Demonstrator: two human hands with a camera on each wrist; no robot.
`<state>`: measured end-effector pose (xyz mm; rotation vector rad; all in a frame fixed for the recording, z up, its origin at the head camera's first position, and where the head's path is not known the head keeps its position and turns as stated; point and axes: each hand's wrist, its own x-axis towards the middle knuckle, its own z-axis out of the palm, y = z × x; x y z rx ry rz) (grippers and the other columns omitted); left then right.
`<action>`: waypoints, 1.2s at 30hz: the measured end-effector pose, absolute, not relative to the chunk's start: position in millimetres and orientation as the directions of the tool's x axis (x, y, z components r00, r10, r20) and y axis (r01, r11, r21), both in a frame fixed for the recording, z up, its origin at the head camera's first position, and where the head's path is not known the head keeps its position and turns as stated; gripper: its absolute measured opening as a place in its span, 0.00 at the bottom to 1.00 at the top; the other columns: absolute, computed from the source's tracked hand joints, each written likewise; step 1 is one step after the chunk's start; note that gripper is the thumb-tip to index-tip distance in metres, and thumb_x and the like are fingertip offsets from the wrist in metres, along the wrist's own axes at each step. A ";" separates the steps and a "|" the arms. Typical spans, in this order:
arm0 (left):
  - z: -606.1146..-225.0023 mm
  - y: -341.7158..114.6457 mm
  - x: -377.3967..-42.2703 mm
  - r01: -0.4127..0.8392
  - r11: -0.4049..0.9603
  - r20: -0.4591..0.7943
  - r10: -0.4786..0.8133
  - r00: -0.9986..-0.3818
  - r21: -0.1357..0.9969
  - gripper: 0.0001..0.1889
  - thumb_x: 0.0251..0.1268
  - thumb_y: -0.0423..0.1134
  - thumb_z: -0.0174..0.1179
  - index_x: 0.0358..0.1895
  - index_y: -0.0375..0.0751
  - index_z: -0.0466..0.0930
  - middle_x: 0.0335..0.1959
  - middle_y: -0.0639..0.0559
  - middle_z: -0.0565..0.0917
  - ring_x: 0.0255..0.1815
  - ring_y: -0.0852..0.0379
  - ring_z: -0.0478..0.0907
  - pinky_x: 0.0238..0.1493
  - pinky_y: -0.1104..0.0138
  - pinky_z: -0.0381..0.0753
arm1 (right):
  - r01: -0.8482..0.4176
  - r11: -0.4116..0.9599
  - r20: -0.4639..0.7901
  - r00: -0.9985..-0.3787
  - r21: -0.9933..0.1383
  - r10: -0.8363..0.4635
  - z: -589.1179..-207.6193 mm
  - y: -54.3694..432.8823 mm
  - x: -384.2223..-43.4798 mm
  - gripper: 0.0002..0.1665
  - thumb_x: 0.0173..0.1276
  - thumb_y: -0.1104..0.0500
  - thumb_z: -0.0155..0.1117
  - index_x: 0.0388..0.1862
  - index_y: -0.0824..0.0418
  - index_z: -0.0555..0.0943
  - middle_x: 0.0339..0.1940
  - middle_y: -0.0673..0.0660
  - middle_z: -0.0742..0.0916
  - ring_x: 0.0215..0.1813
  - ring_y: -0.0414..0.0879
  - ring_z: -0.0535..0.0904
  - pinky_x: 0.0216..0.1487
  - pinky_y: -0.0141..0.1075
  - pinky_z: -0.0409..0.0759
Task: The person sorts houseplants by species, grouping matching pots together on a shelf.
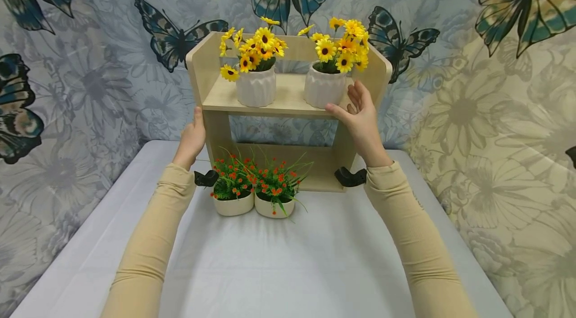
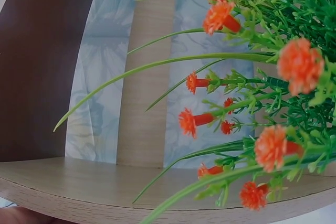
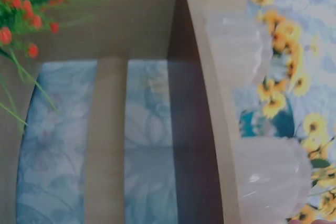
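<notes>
A pale wooden two-tier shelf [image 1: 288, 152] stands on the table. My left hand [image 1: 192, 138] rests against its left side panel, thumb up along the front edge; its other fingers are mostly hidden. On the upper tier stand a left white pot [image 1: 256, 89] and a right white pot [image 1: 325, 87], both with yellow flowers. My right hand [image 1: 363, 125] is at the right pot, its thumb near the pot's base and its fingers loosely bent to the right. In the right wrist view both white pots [image 3: 270, 177] appear sideways, with only fingertips at the bottom corner.
Two cream oval planters [image 1: 274, 207] with red flowers and grassy leaves stand side by side before the lower tier. Their red blooms [image 2: 300, 66] fill the right of the left wrist view. A white cloth [image 1: 288, 268] covers the table; butterfly-patterned fabric [image 1: 463, 108] hangs around it.
</notes>
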<state>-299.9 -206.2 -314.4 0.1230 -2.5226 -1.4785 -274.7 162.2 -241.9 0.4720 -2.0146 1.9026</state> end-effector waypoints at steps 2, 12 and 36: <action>-314.3 -206.5 -300.2 0.034 0.489 0.141 -0.184 -0.973 0.872 0.52 0.62 0.70 0.15 0.62 0.22 0.62 0.60 0.24 0.62 0.62 0.32 0.58 0.61 0.44 0.54 | -0.480 0.034 0.479 -0.877 -0.877 -0.039 -246.9 163.7 -266.3 0.55 0.56 0.59 0.72 0.73 0.62 0.47 0.71 0.57 0.59 0.70 0.43 0.53 0.67 0.35 0.52; -315.5 -206.7 -299.7 0.030 0.487 0.140 -0.191 -0.972 0.873 0.50 0.63 0.70 0.17 0.66 0.24 0.57 0.66 0.28 0.58 0.66 0.34 0.54 0.62 0.45 0.54 | -0.481 0.018 0.474 -0.869 -0.876 -0.142 -291.3 176.5 -237.2 0.54 0.57 0.64 0.70 0.73 0.63 0.46 0.71 0.61 0.58 0.72 0.48 0.52 0.66 0.36 0.54; -313.9 -206.3 -300.8 0.020 0.499 0.133 -0.193 -0.972 0.867 0.50 0.62 0.71 0.16 0.69 0.28 0.53 0.68 0.31 0.55 0.68 0.34 0.50 0.64 0.45 0.49 | -0.276 0.223 0.177 -0.908 -0.935 -0.379 -410.1 188.1 -229.4 0.61 0.52 0.58 0.75 0.74 0.59 0.44 0.72 0.58 0.56 0.72 0.53 0.49 0.67 0.49 0.49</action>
